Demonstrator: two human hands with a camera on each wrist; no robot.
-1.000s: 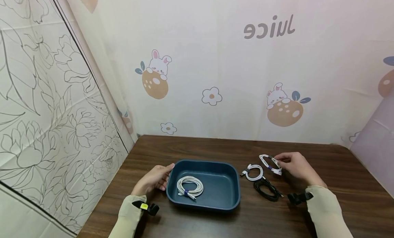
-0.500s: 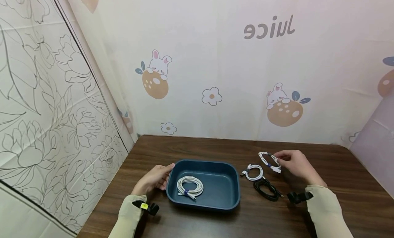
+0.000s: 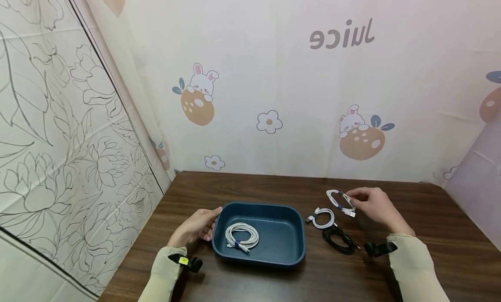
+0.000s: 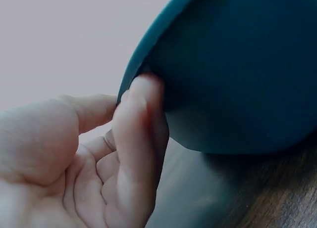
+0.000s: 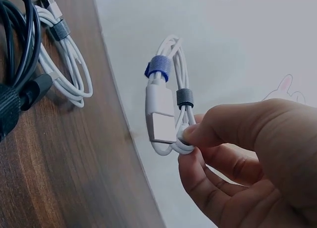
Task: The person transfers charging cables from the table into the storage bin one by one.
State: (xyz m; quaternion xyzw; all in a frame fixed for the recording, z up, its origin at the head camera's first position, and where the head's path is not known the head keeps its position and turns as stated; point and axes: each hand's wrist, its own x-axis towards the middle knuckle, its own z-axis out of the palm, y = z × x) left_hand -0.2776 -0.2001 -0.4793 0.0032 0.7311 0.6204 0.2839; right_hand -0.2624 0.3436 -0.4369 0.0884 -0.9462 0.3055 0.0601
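My right hand [image 3: 377,208] pinches a coiled white USB cable [image 5: 161,107] between thumb and fingers, at the end of its loop. A blue strap and a grey strap bind this coil, and its white plug hangs beside the fingertips. My left hand [image 3: 197,227] grips the left rim of a dark blue rectangular tray [image 3: 279,263], with the thumb at the rim and fingers curled against the outer wall, as the left wrist view shows. Inside the tray, on its left side, lies a thicker white cable coil [image 3: 242,237] with a blue strap.
Right of the tray, a smaller white cable coil [image 3: 323,218] with a grey strap lies on the dark wooden table [image 3: 242,289]. A black cable coil [image 3: 339,241] lies just in front of it. A patterned curtain [image 3: 250,76] hangs along the table's back edge.
The right hand has raised the white USB cable slightly and shifted it a little to the left. The left hand and the tray stay in place.
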